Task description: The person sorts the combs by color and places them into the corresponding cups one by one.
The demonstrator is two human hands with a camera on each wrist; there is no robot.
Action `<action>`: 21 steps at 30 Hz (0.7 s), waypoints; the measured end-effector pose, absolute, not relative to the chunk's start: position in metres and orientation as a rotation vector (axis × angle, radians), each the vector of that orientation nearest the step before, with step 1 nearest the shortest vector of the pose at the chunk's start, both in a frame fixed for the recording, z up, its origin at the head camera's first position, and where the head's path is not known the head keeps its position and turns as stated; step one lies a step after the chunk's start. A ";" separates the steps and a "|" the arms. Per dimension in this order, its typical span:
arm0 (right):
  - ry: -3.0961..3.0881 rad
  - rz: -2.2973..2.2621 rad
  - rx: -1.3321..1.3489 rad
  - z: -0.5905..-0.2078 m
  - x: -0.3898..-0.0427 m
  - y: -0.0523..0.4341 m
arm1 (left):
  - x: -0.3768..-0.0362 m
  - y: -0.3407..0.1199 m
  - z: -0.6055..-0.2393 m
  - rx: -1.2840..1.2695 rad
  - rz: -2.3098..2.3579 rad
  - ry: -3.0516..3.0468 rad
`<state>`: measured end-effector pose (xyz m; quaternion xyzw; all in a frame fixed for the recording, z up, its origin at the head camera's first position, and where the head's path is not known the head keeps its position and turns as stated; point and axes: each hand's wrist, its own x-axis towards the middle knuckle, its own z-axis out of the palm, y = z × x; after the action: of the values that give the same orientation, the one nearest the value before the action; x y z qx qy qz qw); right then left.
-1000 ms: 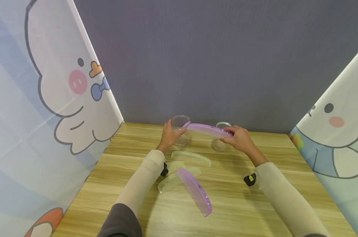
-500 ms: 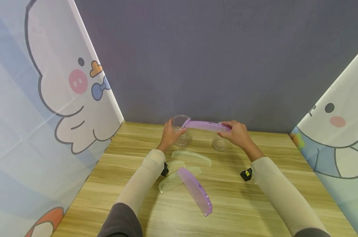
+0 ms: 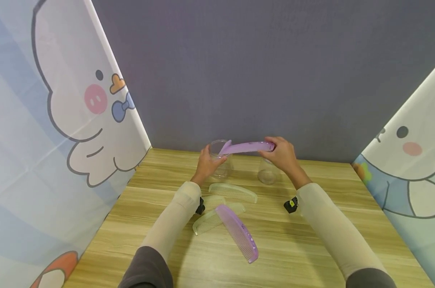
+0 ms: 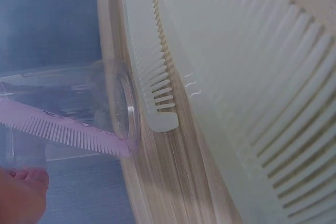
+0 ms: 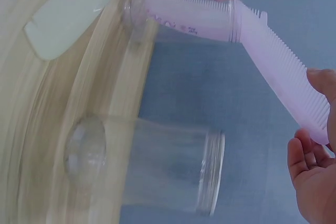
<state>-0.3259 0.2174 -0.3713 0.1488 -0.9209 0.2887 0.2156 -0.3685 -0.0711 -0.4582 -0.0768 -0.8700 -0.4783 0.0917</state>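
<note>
My left hand (image 3: 205,165) grips a clear plastic jar (image 3: 222,170) standing upright near the back wall. Inside that jar leans a purple comb (image 5: 189,19), its end showing above the rim. With fingers and thumb, my right hand (image 3: 283,155) pinches one end of another purple comb (image 3: 247,147). This comb is held nearly level in the head view, and its far end is at the jar's mouth beside the first comb. Below the right hand stands a second clear jar (image 5: 163,166), partly hidden by the hand in the head view.
Several pale green combs lie on the wooden table (image 3: 293,248), one (image 3: 235,192) close in front of the jars. A purple comb (image 3: 237,232) lies across another green comb (image 3: 211,222). A grey wall (image 3: 275,72) rises behind, with printed cloth panels (image 3: 59,100) at the sides.
My right hand has moved left and away toward the wall, bringing its purple comb to the left jar's mouth. The comb inside tilts more upright. My left hand stays on the jar.
</note>
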 end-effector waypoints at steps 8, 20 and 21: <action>-2.508 0.823 0.426 -0.367 -0.334 0.198 | -0.369 -0.071 -0.457 -0.225 -1.410 -2.582; -2.518 1.114 0.373 -0.361 -0.343 0.172 | -0.368 -0.071 -0.458 -0.216 -1.437 -2.552; -2.524 1.155 0.377 -0.362 -0.343 0.170 | -0.368 -0.071 -0.459 -0.217 -1.439 -2.547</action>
<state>-0.3432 0.1705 -0.3620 0.1328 -0.8881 0.4062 0.1693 -0.3676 -0.0709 -0.4592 -0.0736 -0.8635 -0.4880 0.1039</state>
